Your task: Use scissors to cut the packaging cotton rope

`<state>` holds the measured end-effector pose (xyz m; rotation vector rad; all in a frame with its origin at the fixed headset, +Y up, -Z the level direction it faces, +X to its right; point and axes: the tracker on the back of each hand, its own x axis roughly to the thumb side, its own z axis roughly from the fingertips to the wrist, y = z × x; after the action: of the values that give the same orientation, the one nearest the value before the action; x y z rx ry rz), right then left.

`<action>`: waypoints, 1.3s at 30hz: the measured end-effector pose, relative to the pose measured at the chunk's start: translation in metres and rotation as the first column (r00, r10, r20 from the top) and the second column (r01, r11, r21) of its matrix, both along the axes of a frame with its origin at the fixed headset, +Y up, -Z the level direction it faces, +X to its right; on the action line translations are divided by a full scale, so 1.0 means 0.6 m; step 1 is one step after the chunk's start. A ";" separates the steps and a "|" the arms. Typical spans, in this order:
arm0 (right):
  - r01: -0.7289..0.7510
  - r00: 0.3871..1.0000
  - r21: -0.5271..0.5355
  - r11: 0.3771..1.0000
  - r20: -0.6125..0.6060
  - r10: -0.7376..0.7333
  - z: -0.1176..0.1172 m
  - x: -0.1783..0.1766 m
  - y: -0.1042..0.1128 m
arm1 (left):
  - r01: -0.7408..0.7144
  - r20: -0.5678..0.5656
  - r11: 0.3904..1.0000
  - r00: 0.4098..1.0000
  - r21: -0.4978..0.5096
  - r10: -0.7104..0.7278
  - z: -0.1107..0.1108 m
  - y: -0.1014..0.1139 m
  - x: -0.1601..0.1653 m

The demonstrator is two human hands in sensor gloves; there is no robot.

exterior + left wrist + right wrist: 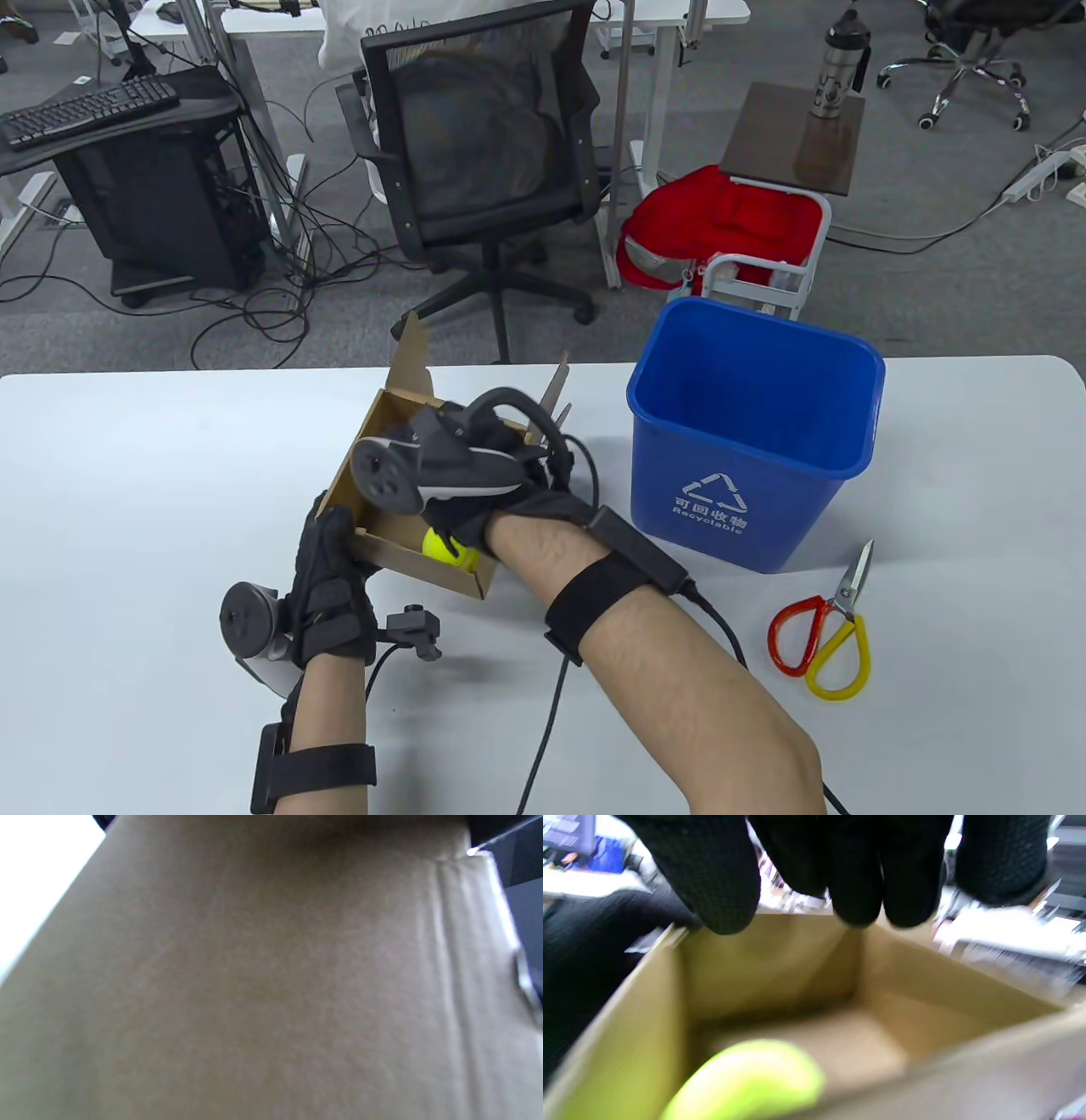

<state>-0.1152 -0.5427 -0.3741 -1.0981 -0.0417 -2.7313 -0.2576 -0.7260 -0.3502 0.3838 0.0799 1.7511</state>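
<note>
Table view shows the left hand (327, 586) gripping the cardboard box's (399, 552) near-left corner, its grip curled on the wall. The right hand (475, 475) reaches into the box above a yellow-green ball (445, 545); its grip cannot be judged. No cotton rope is visible. The scissors (821, 624) lie untouched on the counter (127, 475), beside the blue bin (747, 433). The tilted box could tip, spilling the ball.

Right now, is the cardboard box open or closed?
Open: the box has its flaps up, and the right wrist view looks straight inside at a yellow ball.
</note>
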 end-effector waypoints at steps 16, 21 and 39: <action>-0.136 0.925 -0.678 0.722 0.175 0.338 -0.062 -0.002 -0.113 | 0.120 -0.002 0.993 0.993 0.014 -0.120 -0.004 0.005 0.008; -0.126 0.947 -0.647 0.752 0.147 0.285 -0.049 0.008 -0.133 | 0.137 0.005 0.991 0.991 0.007 -0.137 -0.004 0.003 0.006; 0.684 0.715 0.146 0.715 0.061 -0.696 0.076 0.224 0.020 | 0.013 -0.031 0.998 0.999 -0.060 -0.015 -0.004 -0.026 -0.006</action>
<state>0.0190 -0.5308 -0.3287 -1.0830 0.6390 -3.3863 -0.2609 -0.7418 -0.3528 0.3676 0.1514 1.7249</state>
